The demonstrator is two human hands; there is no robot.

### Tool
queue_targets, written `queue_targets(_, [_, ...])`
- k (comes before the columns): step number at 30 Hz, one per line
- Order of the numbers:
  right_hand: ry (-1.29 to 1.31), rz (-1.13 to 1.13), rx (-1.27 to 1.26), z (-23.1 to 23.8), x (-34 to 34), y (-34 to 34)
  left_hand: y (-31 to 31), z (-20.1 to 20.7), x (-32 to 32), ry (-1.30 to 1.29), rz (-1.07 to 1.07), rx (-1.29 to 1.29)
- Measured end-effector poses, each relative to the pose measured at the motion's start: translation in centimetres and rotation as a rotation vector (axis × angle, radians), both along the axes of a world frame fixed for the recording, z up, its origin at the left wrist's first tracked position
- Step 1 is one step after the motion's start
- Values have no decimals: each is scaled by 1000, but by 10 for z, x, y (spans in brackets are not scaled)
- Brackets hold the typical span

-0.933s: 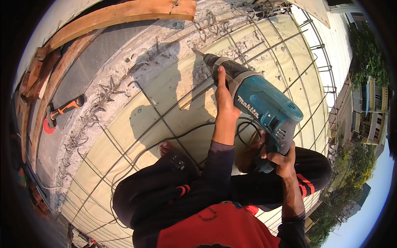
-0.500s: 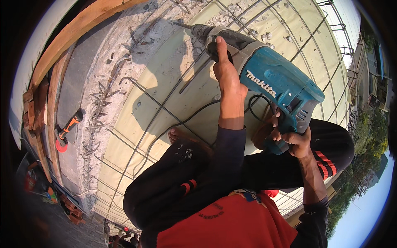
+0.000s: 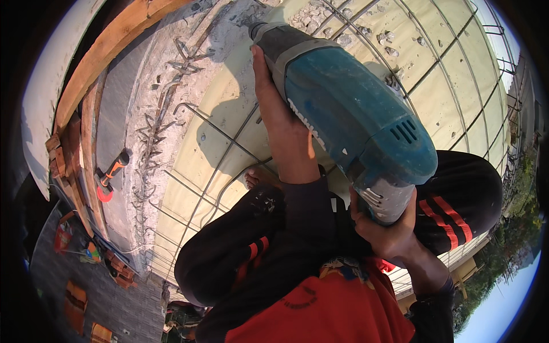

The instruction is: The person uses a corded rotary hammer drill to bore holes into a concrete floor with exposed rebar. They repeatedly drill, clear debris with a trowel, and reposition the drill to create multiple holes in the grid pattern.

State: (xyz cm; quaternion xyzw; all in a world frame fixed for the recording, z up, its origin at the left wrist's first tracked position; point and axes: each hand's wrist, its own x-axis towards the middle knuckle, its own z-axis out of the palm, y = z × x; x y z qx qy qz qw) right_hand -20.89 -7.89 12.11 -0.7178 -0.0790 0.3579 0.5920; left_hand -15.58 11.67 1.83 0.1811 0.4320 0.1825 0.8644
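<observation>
A teal and grey rotary hammer drill (image 3: 349, 97) slants across the middle of the head view, its nose pointing to the upper left. My left hand (image 3: 284, 134) is closed at its front end, thumb along the near side; the part it grips lies mostly hidden behind the hand. Around the grey rear handle, close to my lap, wraps my right hand (image 3: 389, 231). The drill's nose is over a rough, broken strip of concrete (image 3: 231, 31); the tip of the bit cannot be made out.
A steel rebar grid (image 3: 231, 140) lies over a pale yellow sheet (image 3: 214, 123), with concrete rubble (image 3: 311, 17) on it. Bent wires (image 3: 150, 134) stick up along the broken edge. To the left are a tool with an orange and black handle (image 3: 117, 167) and wooden boards (image 3: 91, 137).
The drill has swung closer and larger in view, its body now showing more from the back. My left hand has moved left and my right hand slightly down and left, both still gripping it.
</observation>
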Motion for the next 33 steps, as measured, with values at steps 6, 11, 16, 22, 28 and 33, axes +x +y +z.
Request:
queue_targets(6, [-113, 118, -26, -21, -53, 47, 25, 7, -44, 42, -9, 30])
queue_targets(11, [-395, 177, -148, -74, -88, 36, 22, -3, -74, -140, 12, -138])
queue_targets(16, [-792, 633, -612, -69, -84, 53, 15, -9, -75, -374, 54, -261])
queue_targets(22, [-548, 437, -357, -2, -46, 36, -2, -15, -55, -583, 136, -407])
queue_targets(28, [-346, 307, -267, 67, -5, 6, -32, -34, -39, -651, 264, -441])
queue_targets(33, [-54, 91, -143, 52, -16, -28, -42, -24, -36, -393, 252, -157])
